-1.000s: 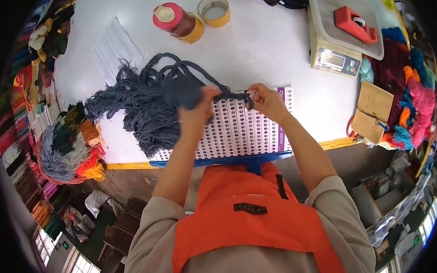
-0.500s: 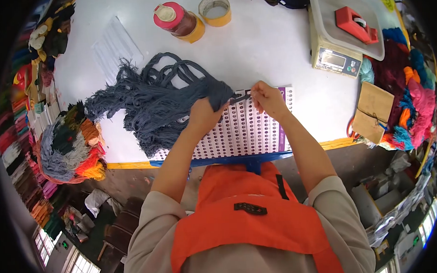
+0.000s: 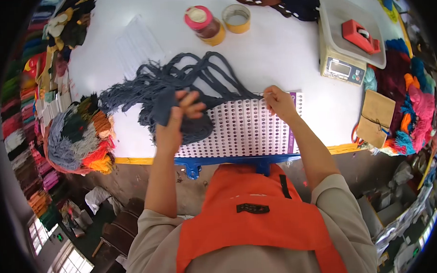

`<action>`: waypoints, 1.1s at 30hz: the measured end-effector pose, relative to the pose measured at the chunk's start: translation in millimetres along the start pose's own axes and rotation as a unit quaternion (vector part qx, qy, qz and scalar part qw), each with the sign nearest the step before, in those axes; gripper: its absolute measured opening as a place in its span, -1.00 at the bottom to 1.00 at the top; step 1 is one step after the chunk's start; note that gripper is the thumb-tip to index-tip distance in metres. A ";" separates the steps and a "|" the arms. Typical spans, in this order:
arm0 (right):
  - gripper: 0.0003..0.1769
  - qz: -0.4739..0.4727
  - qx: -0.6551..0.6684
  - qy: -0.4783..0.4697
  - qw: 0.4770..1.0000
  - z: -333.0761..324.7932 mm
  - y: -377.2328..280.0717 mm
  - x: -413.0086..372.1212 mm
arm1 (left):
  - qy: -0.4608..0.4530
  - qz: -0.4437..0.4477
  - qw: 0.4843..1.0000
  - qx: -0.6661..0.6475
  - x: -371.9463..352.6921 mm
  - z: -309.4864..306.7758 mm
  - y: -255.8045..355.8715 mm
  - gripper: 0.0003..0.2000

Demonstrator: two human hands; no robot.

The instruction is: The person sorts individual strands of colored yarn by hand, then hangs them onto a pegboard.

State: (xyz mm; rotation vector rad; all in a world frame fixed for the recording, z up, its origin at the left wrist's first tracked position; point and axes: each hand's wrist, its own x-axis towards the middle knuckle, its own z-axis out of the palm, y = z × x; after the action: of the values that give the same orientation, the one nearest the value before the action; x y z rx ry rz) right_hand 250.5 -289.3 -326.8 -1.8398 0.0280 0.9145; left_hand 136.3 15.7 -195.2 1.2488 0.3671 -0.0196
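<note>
A bundle of dark blue-grey yarn [image 3: 147, 81] lies across the table, its loops stretching right over a white card with rows of dark holes [image 3: 247, 130]. My left hand [image 3: 179, 116] is at the yarn's left part, blurred, with fingers bent and a dark flap of yarn beside the thumb; its grip is not clear. My right hand [image 3: 279, 103] pinches the right end of the yarn loops at the card's top edge, near its purple strip [image 3: 291, 139].
Jar with pink lid [image 3: 202, 21], tape roll [image 3: 236, 19], scale [image 3: 341, 68] carrying a tray with a red tape dispenser [image 3: 361, 36]. Brown card [image 3: 375, 116] and coloured yarns [image 3: 419, 105] at right; yarn bundle [image 3: 67, 142] at left. Blue bar [image 3: 219, 160] along the front edge.
My left hand has moved left, away from my right hand, and its fingers have lifted. The yarn loops are now stretched out towards my right hand. The view has shifted slightly.
</note>
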 end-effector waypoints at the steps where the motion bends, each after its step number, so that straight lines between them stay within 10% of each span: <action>1: -0.82 -0.009 -0.015 0.006 1.000 2.7 1.2 -0.9 | 0.003 -0.020 0.999 -0.036 -9.6 16.8 8.0 -0.53; 6: -0.44 -0.088 -0.020 0.089 0.992 31.2 -5.8 -23.6 | -0.011 -0.027 0.984 -0.174 -40.4 42.6 24.9 -0.56; 15: -0.85 -0.129 0.227 -0.070 0.963 114.7 -191.6 -189.8 | -0.066 0.018 0.974 -0.216 -109.1 42.6 72.0 -0.43; 33: -0.88 -0.171 0.353 -0.097 0.915 163.5 -216.1 -296.1 | -0.038 0.109 0.983 -0.144 -202.7 38.9 111.9 -0.74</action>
State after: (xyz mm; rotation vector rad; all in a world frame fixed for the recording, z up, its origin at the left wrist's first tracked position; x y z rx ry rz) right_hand 35.9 -169.2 -9.6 -1.0342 -0.0774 0.7068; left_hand -20.6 -21.4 -24.5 0.9916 0.1579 0.1680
